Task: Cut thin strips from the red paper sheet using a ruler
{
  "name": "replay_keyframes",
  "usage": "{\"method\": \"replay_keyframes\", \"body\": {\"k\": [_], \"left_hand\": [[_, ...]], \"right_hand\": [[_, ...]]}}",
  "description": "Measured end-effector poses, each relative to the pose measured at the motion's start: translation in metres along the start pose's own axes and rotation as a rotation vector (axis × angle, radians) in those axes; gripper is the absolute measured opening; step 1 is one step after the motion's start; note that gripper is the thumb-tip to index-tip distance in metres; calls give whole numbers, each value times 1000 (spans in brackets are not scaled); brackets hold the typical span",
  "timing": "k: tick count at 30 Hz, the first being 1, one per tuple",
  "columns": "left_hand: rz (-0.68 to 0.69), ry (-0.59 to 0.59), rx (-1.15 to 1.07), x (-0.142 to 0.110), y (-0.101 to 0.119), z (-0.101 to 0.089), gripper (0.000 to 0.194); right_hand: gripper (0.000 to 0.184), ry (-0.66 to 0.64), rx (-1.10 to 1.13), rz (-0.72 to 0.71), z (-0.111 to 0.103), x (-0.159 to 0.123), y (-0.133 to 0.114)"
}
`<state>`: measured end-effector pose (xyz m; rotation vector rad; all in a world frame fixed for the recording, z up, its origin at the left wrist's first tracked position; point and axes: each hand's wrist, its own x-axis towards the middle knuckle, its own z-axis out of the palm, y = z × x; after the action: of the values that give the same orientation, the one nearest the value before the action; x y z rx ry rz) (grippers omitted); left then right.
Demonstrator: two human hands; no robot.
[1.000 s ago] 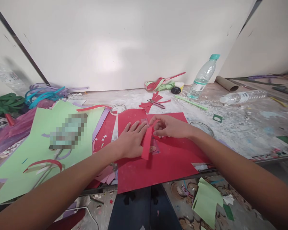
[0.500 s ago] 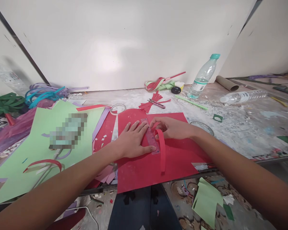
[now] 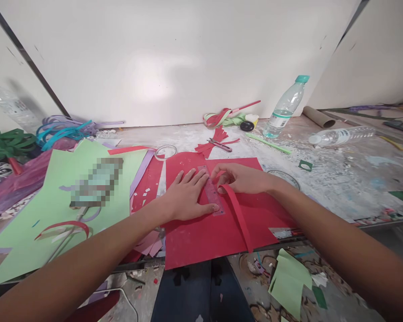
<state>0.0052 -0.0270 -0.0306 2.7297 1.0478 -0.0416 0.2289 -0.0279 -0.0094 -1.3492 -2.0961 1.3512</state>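
Flat and with fingers spread, my left hand (image 3: pixel 184 197) presses a clear pinkish ruler (image 3: pixel 212 192) down on a large red paper sheet (image 3: pixel 201 241). The ruler lies slantwise under its fingertips and thumb. Just right of the ruler, my right hand (image 3: pixel 246 178) is closed in a pinch on a narrow red paper strip (image 3: pixel 237 213). That strip curls over at the fingers and hangs down across the sheet to its front edge. Whether the strip is still joined to the sheet is hidden by the fingers.
Green paper (image 3: pixel 117 214) with a blurred phone (image 3: pixel 97 183) lies at left. Small scissors (image 3: pixel 220 144) and red scraps are behind the sheet. A tape roll (image 3: pixel 165 152), an upright bottle (image 3: pixel 284 109) and a lying bottle (image 3: pixel 342 135) stand farther out.
The red strip's lower end has swung to the right, and more of it shows below my right hand. My left hand and the ruler have stayed in place.
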Motion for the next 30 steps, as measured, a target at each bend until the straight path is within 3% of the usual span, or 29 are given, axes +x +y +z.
{"method": "replay_keyframes", "body": {"k": [9,14,18,30], "left_hand": [[111,-25,11,0,-7,-17,95],[111,122,3,2,-4,-18,71],[150,210,32,5,6,-12,53],[157,105,-12,-8,26,-13,27]], "right_hand": [[26,25,76,30,2,4,-1],[8,12,9,5,-1,1,-6],[10,31,-31,-14,-2,0,-7],[20,87,-83,17,-3,2,-5]]}}
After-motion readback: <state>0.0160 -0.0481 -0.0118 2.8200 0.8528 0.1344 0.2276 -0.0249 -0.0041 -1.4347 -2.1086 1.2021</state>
